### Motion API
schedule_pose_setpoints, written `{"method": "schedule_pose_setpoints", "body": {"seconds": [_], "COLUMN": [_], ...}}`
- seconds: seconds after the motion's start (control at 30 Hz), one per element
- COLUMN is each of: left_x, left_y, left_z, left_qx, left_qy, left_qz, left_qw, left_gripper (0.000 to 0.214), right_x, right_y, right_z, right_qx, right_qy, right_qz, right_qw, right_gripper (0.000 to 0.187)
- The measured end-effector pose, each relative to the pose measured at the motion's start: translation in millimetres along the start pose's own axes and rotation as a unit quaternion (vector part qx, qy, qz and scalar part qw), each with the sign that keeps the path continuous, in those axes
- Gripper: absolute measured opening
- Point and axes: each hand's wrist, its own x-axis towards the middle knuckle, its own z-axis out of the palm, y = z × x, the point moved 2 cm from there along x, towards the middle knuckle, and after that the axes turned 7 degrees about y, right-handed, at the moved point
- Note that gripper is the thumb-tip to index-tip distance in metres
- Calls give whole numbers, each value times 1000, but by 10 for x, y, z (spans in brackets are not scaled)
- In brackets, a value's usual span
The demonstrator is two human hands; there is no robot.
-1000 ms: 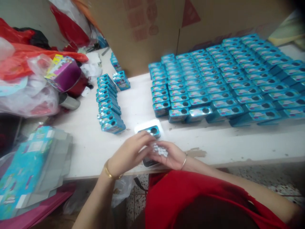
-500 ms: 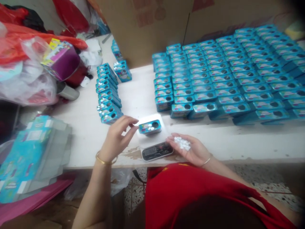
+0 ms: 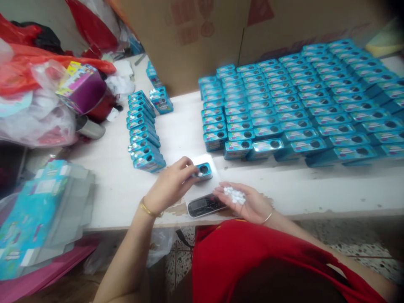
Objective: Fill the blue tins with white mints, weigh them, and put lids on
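Observation:
My left hand (image 3: 170, 185) reaches onto a small blue tin (image 3: 204, 170) with a round hole in its lid. Its fingertips are pinched together on a white pellet (image 3: 199, 174) lying on that lid. The tin stands on the white platform of a small scale (image 3: 206, 205) with a dark display, near the table's front edge. My right hand (image 3: 249, 204) lies palm up just right of the scale, cupped under a small heap of white pellets (image 3: 234, 195).
Many identical blue tins (image 3: 284, 105) stand in rows at the right, in front of a cardboard box (image 3: 202, 38). A shorter row of tins (image 3: 143, 130) runs at the left. Plastic bags (image 3: 34, 101) and flat cartons (image 3: 38, 210) crowd the left side.
My left hand went from my right palm out to the tin and is now pinched on its lid. My right hand drew away to the right of the scale, palm up.

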Motion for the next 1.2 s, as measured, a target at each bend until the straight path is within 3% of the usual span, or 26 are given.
{"method": "schedule_pose_setpoints", "body": {"seconds": [0.27,0.47,0.67,0.73,0.87,0.93,1.03,1.13,1.2], "left_x": [-20,62,139,121,71,49,19,46,137], "left_y": [29,71,207,329,519,462,206,-2,19], "left_z": [-26,63,112,145,224,203,139,159,217], "left_qx": [-34,-44,-66,-77,-48,11,113,143,123], "left_qy": [23,48,150,133,46,74,108,44,30], "left_qz": [-21,-15,-3,20,84,62,-5,-8,17], "left_qw": [999,998,987,988,994,995,988,989,992], "left_gripper": [12,13,10,12,21,32,53,40,29], "right_x": [11,29,7,2,-9,-25,-61,-102,-133], "right_y": [23,57,66,71,79,71,18,-74,-124], "right_z": [50,59,78,102,132,101,-28,-226,-356], "right_qx": [-18,-21,-17,-1,41,37,22,23,21], "right_qy": [-2,-10,-18,-29,-63,-69,-68,-63,-53], "right_qz": [6,14,17,19,23,37,50,22,-2], "right_qw": [1000,1000,1000,999,997,996,996,997,998], "right_gripper": [21,21,21,21,22,22,22,21,21]}}
